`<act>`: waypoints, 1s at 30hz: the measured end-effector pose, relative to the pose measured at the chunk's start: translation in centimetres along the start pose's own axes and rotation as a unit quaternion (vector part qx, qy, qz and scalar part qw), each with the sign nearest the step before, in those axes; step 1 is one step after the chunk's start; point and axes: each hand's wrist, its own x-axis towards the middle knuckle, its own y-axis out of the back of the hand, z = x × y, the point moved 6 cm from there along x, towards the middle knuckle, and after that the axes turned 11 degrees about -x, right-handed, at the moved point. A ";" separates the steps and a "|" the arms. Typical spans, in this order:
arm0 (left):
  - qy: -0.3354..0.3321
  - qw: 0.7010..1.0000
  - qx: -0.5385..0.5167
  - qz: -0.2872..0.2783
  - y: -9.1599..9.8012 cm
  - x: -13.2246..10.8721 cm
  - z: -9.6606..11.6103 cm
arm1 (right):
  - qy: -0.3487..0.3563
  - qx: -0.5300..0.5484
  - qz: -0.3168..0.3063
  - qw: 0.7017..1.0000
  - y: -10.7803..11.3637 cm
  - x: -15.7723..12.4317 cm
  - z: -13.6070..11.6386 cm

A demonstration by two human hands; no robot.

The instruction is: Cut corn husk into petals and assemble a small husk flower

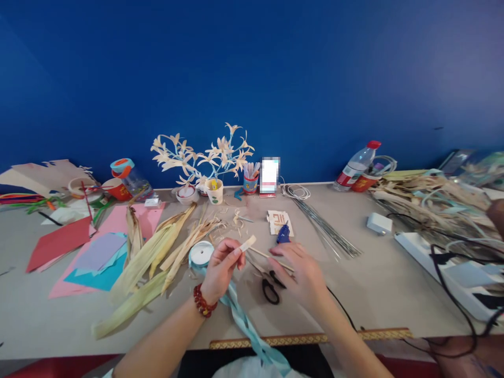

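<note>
My left hand (223,262), with a red bead bracelet (203,301) on its wrist, pinches a short pale strip of corn husk (248,243) between thumb and fingertips. My right hand (301,270) hovers beside it, fingers stretched out and apart. Just beyond that hand a blue glue gun (283,234) rests with its nozzle on a small white card (274,222); my hand hides its rear part. A thin stick (260,253) runs under my right fingers. Black-handled scissors (271,292) lie between my hands. Light blue ribbon (246,323) trails from a white spool (201,253) towards my lap.
Corn husks (147,257) and coloured paper (59,244) cover the left side. Husk flowers (222,149) stand in a paper cup (214,193) at the back. Wires (326,228), a bottle (356,168), a white adapter (379,223) and a power strip (429,268) are on the right.
</note>
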 end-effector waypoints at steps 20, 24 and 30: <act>0.012 0.993 0.109 0.045 0.9 0.9 1.0 | 0.006 -0.012 -0.132 0.991 -0.6 1.0 -0.1; -0.007 0.992 0.075 0.100 1.8 1.4 1.6 | -0.004 -0.150 -0.221 0.964 -2.1 -2.9 1.6; -0.036 0.990 0.053 0.124 2.3 1.6 2.2 | -0.054 -0.207 -0.240 0.947 -3.1 -4.5 1.6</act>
